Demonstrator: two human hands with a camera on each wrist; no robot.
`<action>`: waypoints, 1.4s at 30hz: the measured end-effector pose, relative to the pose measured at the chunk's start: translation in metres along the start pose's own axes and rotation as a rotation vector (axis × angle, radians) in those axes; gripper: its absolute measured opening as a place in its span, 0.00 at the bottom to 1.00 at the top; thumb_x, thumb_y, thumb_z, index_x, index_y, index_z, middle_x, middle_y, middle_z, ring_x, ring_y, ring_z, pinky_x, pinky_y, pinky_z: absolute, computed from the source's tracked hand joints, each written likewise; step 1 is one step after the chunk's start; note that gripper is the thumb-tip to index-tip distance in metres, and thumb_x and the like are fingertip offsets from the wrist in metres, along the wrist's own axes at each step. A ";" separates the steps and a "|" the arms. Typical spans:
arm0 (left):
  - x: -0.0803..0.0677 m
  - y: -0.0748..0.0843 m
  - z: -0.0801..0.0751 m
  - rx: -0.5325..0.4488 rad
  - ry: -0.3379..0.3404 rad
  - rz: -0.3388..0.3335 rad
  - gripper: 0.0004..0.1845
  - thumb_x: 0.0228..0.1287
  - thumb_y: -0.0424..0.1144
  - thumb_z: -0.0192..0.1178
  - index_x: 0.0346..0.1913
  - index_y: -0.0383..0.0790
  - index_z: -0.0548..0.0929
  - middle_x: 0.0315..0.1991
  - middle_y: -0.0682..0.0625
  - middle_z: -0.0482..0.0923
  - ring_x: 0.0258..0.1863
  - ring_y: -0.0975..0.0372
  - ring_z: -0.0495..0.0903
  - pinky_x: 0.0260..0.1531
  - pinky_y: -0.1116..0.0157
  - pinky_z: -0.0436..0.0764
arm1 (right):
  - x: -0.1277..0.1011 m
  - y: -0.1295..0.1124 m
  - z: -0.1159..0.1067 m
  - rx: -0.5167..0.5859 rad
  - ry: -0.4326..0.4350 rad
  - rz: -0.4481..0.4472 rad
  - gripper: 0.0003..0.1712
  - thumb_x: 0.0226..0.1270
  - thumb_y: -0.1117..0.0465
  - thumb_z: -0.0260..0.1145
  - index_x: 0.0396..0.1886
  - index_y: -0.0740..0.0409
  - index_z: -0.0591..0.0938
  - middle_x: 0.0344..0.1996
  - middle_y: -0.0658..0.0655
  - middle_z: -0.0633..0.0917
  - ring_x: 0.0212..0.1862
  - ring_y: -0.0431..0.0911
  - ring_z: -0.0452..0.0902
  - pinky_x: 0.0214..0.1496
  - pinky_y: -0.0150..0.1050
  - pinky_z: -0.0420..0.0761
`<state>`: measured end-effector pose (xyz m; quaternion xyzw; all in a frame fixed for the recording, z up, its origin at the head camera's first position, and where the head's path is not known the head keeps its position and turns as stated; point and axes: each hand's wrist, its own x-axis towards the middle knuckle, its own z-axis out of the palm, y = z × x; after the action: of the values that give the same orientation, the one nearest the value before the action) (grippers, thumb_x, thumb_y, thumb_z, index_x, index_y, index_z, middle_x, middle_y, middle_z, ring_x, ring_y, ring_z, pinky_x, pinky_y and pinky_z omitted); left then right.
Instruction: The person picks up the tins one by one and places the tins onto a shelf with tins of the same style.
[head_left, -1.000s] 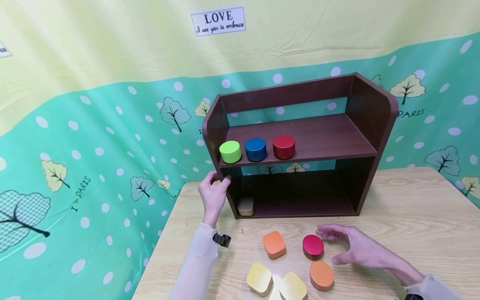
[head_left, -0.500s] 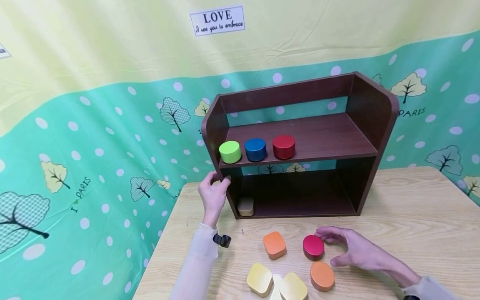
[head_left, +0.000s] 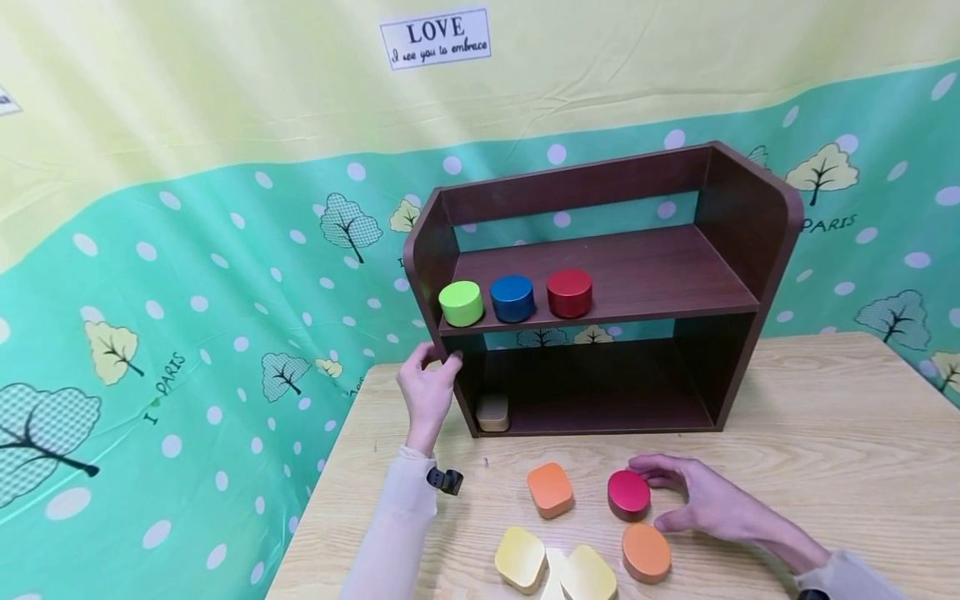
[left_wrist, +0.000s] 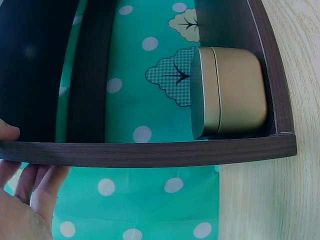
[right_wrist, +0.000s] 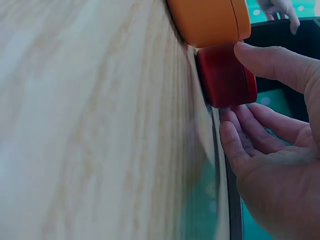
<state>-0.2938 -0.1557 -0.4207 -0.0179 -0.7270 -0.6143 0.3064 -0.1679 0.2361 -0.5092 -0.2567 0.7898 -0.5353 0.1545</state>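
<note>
My left hand (head_left: 438, 360) grips the front edge of the left side panel of a dark brown two-level shelf (head_left: 660, 275); the left wrist view shows the fingers (left_wrist: 35, 185) behind the panel (left_wrist: 150, 152). My right hand (head_left: 654, 497) curls round a red oval tin (head_left: 628, 494) lying on the table. In the right wrist view the thumb (right_wrist: 272, 65) and fingers (right_wrist: 250, 130) touch opposite sides of that red tin (right_wrist: 225, 75). A gold tin (head_left: 492, 412) (left_wrist: 230, 92) stands in the lower left corner of the shelf.
On the upper board stand a green tin (head_left: 461, 303), a blue tin (head_left: 512, 298) and a red round tin (head_left: 569, 292). An orange square tin (head_left: 550, 489), an orange oval tin (head_left: 646, 552) and yellow tins (head_left: 520, 559) lie on the wooden table (head_left: 825, 433).
My right hand has moved left and down onto the red oval tin and its fingers have curled round it. The left hand has kept its grip on the shelf.
</note>
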 end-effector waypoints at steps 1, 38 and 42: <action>0.000 0.000 0.000 -0.001 -0.001 -0.002 0.06 0.61 0.28 0.76 0.40 0.35 0.92 0.38 0.36 0.88 0.42 0.60 0.81 0.46 0.69 0.78 | 0.000 0.001 0.001 0.001 -0.002 -0.007 0.46 0.61 0.65 0.80 0.76 0.75 0.71 0.70 0.77 0.79 0.62 0.22 0.78 0.65 0.21 0.78; 0.000 0.001 0.000 0.016 -0.003 0.015 0.05 0.61 0.30 0.75 0.39 0.34 0.91 0.36 0.38 0.87 0.42 0.60 0.82 0.46 0.67 0.79 | 0.015 0.001 0.019 -0.084 0.066 0.012 0.37 0.61 0.59 0.82 0.70 0.59 0.81 0.61 0.57 0.87 0.59 0.26 0.77 0.63 0.26 0.79; 0.000 0.002 0.000 0.013 -0.002 0.010 0.05 0.61 0.30 0.75 0.39 0.35 0.91 0.36 0.39 0.87 0.41 0.60 0.82 0.46 0.68 0.78 | 0.015 0.001 0.019 -0.084 0.070 0.009 0.36 0.61 0.59 0.82 0.69 0.58 0.82 0.60 0.57 0.87 0.58 0.26 0.78 0.63 0.26 0.80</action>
<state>-0.2932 -0.1554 -0.4191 -0.0200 -0.7311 -0.6080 0.3089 -0.1702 0.2132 -0.5172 -0.2406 0.8177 -0.5095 0.1180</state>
